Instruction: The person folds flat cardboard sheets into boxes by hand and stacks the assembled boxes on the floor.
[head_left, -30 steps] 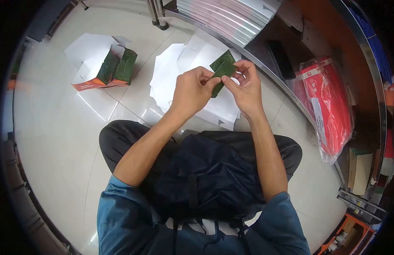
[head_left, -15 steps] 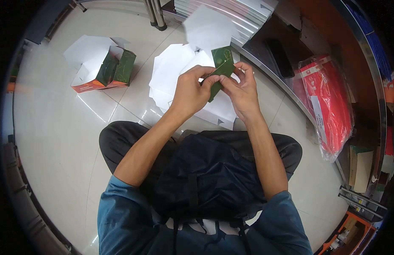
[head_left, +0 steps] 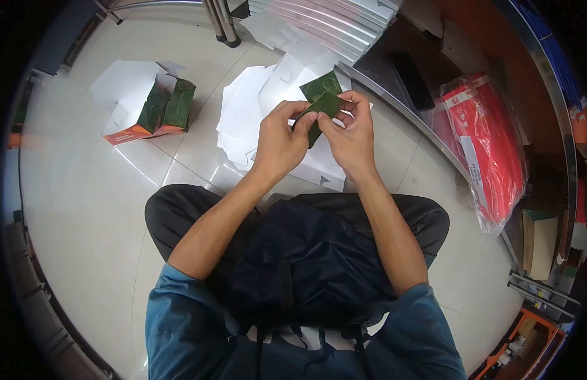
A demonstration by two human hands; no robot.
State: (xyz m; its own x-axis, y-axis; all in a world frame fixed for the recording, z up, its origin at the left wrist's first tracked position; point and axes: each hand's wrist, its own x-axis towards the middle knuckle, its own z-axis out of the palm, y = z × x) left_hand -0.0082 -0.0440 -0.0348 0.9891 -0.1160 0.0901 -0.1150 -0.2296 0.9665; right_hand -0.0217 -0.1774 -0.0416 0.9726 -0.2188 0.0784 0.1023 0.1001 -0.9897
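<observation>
Both hands grip a partly folded cardboard box [head_left: 326, 101] with green printed outer panels and a white inside. My left hand [head_left: 282, 138] pinches the near green panel from the left, its thumb pressed on the card. From the right, my right hand [head_left: 349, 140] holds the same panel, with its thumb close to the other thumb and its fingers curled behind. A white flap of the box stretches away beyond the hands. Beneath it, flat white cardboard blanks [head_left: 235, 120] lie in a pile on the floor.
To the left, a folded green and orange box [head_left: 149, 113] stands with its lid open. At the right are a low dark shelf with a phone [head_left: 410, 81] and red packets in clear plastic [head_left: 480, 136]. Stacked pale sheets [head_left: 334, 28] and metal legs [head_left: 222, 25] stand ahead.
The upper green panel has tilted, and the white flap beyond it has swung lower and to the left. Both hands keep their pinch on the box. The whole view has shifted slightly.
</observation>
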